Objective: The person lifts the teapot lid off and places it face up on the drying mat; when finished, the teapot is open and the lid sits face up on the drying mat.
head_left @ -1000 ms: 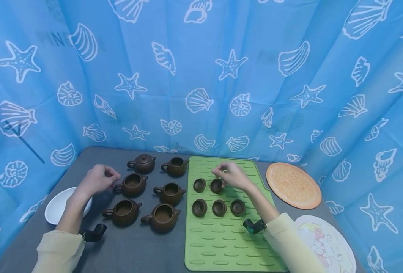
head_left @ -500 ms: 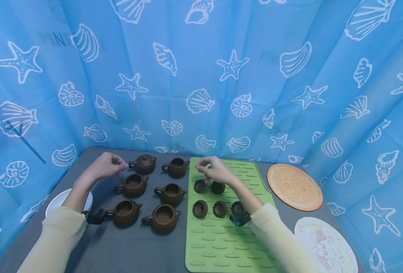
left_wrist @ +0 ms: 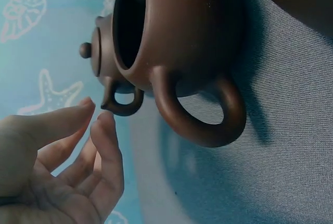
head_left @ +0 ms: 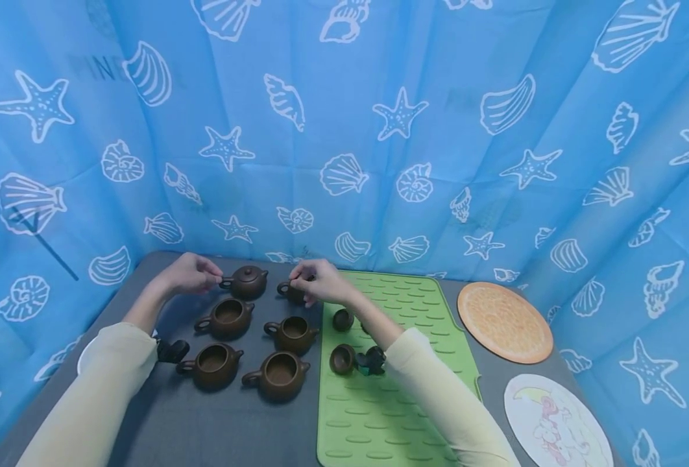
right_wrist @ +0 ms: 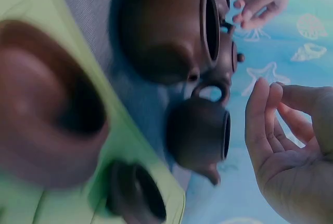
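While both hands hang relaxed, left hand (head_left: 189, 274) nears the lidded teapot (head_left: 246, 281) — right hand (head_left: 320, 282) beside the open teapot (head_left: 294, 292).

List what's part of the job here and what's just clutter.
In play: left hand, right hand, lidded teapot, open teapots, lids, green mat.
Lying about: white plate, orange coaster, picture coaster.

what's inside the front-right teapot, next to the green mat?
The open teapot shows only a dark, bare-looking brown interior and no lid; its bottom is in shadow. The lids lie on the green mat.
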Demonstrator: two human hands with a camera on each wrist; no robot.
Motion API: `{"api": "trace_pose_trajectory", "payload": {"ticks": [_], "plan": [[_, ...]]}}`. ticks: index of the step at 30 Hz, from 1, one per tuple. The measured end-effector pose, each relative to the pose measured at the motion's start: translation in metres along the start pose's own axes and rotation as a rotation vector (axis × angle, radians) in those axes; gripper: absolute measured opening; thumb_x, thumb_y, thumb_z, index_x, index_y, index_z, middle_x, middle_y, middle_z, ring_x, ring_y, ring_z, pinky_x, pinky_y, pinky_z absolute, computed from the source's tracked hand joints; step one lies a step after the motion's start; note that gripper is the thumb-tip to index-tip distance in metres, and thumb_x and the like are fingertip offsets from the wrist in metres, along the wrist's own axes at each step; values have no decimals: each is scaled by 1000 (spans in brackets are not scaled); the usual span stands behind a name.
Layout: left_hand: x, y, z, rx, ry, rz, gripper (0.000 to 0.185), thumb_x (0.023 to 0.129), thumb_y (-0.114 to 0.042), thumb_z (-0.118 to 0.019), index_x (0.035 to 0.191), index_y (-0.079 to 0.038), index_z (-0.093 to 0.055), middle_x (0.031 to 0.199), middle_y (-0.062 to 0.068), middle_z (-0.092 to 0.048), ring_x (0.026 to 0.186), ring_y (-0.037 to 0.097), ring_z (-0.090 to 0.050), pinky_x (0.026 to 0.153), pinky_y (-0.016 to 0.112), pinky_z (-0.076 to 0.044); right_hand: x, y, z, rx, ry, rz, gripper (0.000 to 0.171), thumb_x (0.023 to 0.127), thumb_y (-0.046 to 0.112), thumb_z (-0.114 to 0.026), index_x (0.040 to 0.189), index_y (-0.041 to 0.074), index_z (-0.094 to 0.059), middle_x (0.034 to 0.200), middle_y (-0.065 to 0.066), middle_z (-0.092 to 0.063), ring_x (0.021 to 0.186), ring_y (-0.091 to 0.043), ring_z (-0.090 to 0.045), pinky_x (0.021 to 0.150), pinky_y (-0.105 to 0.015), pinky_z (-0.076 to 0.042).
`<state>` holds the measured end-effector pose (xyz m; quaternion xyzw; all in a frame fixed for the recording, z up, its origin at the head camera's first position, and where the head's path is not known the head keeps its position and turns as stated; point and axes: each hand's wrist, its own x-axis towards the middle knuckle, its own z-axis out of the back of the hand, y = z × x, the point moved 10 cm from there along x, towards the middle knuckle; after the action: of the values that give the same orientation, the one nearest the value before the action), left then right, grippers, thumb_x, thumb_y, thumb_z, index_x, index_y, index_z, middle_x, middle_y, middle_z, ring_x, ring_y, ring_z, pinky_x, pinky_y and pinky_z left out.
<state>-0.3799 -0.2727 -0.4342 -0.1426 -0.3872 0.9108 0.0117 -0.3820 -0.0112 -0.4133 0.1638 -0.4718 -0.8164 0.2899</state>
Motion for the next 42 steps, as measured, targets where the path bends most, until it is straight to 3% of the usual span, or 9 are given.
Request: {"api": "trace_pose_trajectory", "payload": {"ticks": [5, 11, 16, 22, 26, 34, 42], "plan": [[9, 7, -3, -15, 17, 29, 31, 109, -14, -62, 130, 8, -68, 113, 21, -73, 109, 39, -73, 95, 48, -65, 16, 6, -19, 41, 30, -13, 25, 109, 8, -62, 128, -8, -67, 119, -36, -71, 65, -10, -65, 82, -59, -66], [15, 7, -4, -34, -8, 23, 29, 108, -13, -64, 125, 11, -68, 103, 18, -73, 100, 35, -74, 90, 45, -66, 36, 11, -36, 160, 12, -37, 28, 108, 8, -64, 129, -10, -67, 98, -15, -70, 66, -12, -65, 86, -61, -64], [15, 10, -5, -38, -33, 41, 28, 108, -14, -64, 124, 8, -69, 105, 17, -73, 104, 37, -74, 92, 45, -66, 53, 13, -49, 264, -2, -103, 29, 107, 6, -65, 131, -9, -67, 95, -17, -69, 65, -12, -64, 96, -65, -60], [15, 12, -6, -43, -48, 64, 27, 109, -16, -64, 123, 7, -70, 104, 17, -73, 97, 31, -74, 94, 48, -65, 72, 5, -55, 318, -108, -190, 21, 106, 6, -67, 124, -3, -71, 82, -8, -68, 61, -12, -63, 94, -59, -63], [14, 12, -6, -40, -58, 75, 26, 109, -16, -64, 123, 5, -70, 106, 17, -73, 94, 26, -73, 95, 48, -65, 79, -2, -59, 316, -165, -228, 20, 106, 4, -67, 124, -4, -69, 75, -4, -64, 58, -11, -61, 89, -55, -66], [17, 18, -5, -36, -58, 86, 26, 108, -16, -65, 123, 5, -71, 108, 19, -73, 102, 36, -75, 94, 47, -66, 84, -5, -65, 259, -253, -253, 18, 105, 4, -69, 121, -4, -71, 69, -3, -61, 58, -14, -59, 84, -55, -67], [16, 15, -5, -39, -59, 68, 26, 108, -15, -65, 122, 6, -71, 107, 19, -73, 101, 36, -75, 91, 46, -66, 88, -6, -64, 95, -294, -272, 12, 105, 8, -71, 115, 2, -74, 65, -2, -56, 54, -13, -59, 74, -46, -68]]}}
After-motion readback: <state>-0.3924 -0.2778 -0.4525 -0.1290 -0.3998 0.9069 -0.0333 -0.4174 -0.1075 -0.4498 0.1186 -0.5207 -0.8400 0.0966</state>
